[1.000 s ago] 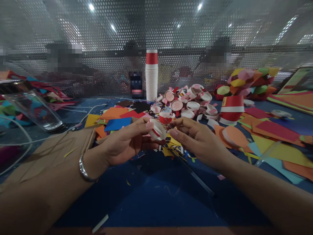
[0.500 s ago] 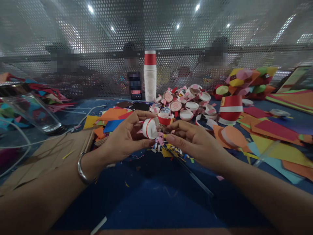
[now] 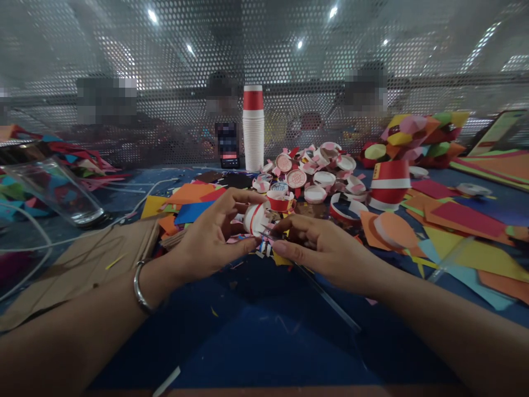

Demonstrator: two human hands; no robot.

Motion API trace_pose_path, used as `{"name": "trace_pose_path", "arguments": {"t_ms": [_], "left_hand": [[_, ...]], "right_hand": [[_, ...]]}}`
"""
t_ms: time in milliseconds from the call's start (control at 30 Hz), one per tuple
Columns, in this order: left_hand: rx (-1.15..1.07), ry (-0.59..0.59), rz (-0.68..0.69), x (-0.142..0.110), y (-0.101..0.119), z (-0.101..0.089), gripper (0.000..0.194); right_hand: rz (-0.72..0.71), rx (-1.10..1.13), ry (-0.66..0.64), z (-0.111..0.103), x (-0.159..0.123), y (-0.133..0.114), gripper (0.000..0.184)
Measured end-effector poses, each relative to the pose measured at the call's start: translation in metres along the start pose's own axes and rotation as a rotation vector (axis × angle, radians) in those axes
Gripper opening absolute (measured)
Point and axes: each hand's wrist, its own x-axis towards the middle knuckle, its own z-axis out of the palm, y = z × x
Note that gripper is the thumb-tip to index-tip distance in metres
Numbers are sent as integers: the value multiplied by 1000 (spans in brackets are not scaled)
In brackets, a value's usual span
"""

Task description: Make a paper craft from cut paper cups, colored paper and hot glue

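My left hand is closed round a small cut-down paper cup piece, white with a thin red stripe, its opening tilted toward my right hand. My right hand is closed on a small pair of scissors; only the thin pointed blades show, and its handles are hidden in my fingers. The blade tips are at the cup piece's near right edge. Just behind, a red cut cup ring lies among paper snippets. Small white and yellow scraps are scattered beneath my hands.
Behind stands a tall stack of paper cups, beside a heap of cut cup bottoms. A red and white cup and coloured paper sheets lie right. On the left are a cardboard piece, a glass and a cable.
My right hand has moved slightly left and turned, bringing the scissor blades into view against the cup piece. The cup piece has shifted a little to the right.
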Motion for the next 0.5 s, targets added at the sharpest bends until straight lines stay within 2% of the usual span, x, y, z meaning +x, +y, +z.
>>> {"name": "trace_pose_path", "arguments": {"t_ms": [200, 500], "left_hand": [[104, 39, -15, -2, 2, 4, 52], [125, 87, -57, 1, -2, 2, 52]], "right_hand": [[-9, -20, 7, 1, -1, 0, 29], [-44, -18, 30, 1, -1, -4, 26]]}}
